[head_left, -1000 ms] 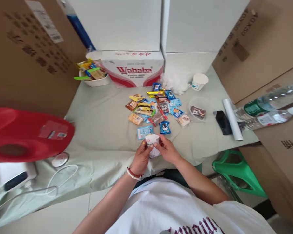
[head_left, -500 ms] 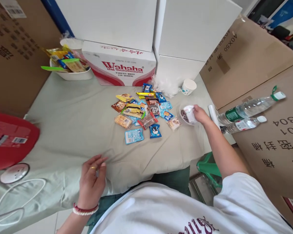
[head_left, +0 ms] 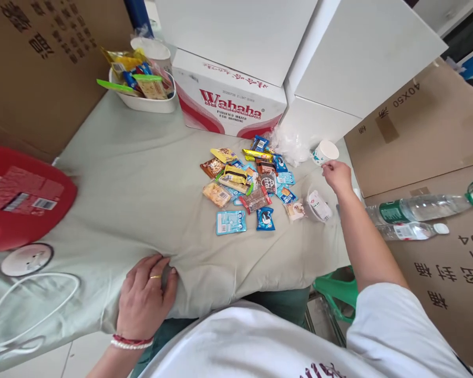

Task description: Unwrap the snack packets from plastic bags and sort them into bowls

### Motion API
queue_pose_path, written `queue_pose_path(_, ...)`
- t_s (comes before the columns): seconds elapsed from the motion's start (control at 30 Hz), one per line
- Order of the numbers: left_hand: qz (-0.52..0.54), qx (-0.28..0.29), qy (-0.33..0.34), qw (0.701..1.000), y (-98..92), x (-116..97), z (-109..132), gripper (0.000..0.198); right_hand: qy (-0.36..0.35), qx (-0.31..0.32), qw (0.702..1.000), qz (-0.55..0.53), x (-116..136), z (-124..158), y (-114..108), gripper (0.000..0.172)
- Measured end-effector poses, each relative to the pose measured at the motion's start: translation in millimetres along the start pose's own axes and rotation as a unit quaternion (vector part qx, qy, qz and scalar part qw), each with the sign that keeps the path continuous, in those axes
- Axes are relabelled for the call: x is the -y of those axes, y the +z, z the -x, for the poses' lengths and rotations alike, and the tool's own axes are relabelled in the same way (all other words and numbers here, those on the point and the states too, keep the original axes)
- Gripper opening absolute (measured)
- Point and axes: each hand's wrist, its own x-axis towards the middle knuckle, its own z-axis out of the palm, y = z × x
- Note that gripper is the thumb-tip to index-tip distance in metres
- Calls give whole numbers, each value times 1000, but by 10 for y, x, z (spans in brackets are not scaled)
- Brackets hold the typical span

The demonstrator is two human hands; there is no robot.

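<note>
My left hand [head_left: 147,296] lies palm down on the cloth at the table's near edge, fingers loosely spread and holding nothing. Beside a white paper cup [head_left: 325,151] at the far right is my right hand [head_left: 338,177], its fingers curled together by the cup's near side. Whether they grip anything is hidden. Nearer me stands a clear plastic bowl [head_left: 310,210] with a white labelled packet [head_left: 319,206] in it. Left of the bowl, wrapped snacks are heaped, among them a blue packet [head_left: 265,219], a light-blue pouch [head_left: 230,222] and a red-brown packet [head_left: 255,200].
A Wahaha water carton [head_left: 232,105] and crumpled clear plastic [head_left: 291,144] are at the back. A white basket [head_left: 153,105] of snacks stands back left. Further left are a red container [head_left: 23,199] and a white cable [head_left: 76,286]. Two bottles [head_left: 421,209] are at right.
My right hand has left the bowl and moved back to the paper cup; the white packet stays in the bowl. My left hand has settled flatter on the cloth. The view has shifted.
</note>
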Motion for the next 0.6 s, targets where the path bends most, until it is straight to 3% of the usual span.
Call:
queue_pose_path(0.1,-8,-11,11,1000,-11,-15,4,25,57,28,998,3,424,-321,156,28)
queue_pose_path(0.2,-22,-19,26,999,-14,-17,14,24,87,-48,995,20,745,-452,321,58)
queue_pose_path(0.27,-23,-25,32,999,-15,-16,17,24,49,-95,994,24,821,-483,356,62)
queue_pose_path(0.43,3,-46,37,998,-35,-10,40,25,-83,-120,989,30,644,-426,88,9)
queue_pose_path(0.6,33,-91,52,994,-64,13,91,24,-142,-130,970,-150,264,20,-329,16)
